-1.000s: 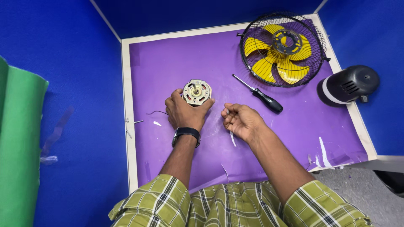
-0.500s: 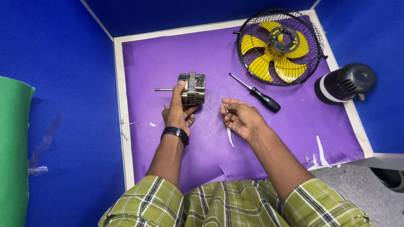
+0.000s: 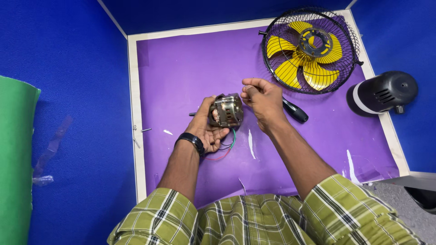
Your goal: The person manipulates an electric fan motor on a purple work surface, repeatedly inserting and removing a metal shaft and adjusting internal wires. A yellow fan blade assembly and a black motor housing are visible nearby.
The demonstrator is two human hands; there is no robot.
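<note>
Head view shows the left hand (image 3: 206, 129) gripping a small fan motor (image 3: 227, 110) above the purple mat (image 3: 181, 68), while the right hand (image 3: 263, 100), fingers pinched shut on something too small to identify, seems mid-reassembly, needing careful alignment.

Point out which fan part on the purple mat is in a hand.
The metal motor, cradled in the left hand. The caged yellow blades and black housing lie untouched.

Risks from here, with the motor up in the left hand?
1. The motor rests in the open left hand, off the mat; it might slip.
2. Its wires dangle loose and may snag.
3. Right hand pinches something tiny; it is easily dropped and lost, like the screws at the mat edge.
</note>
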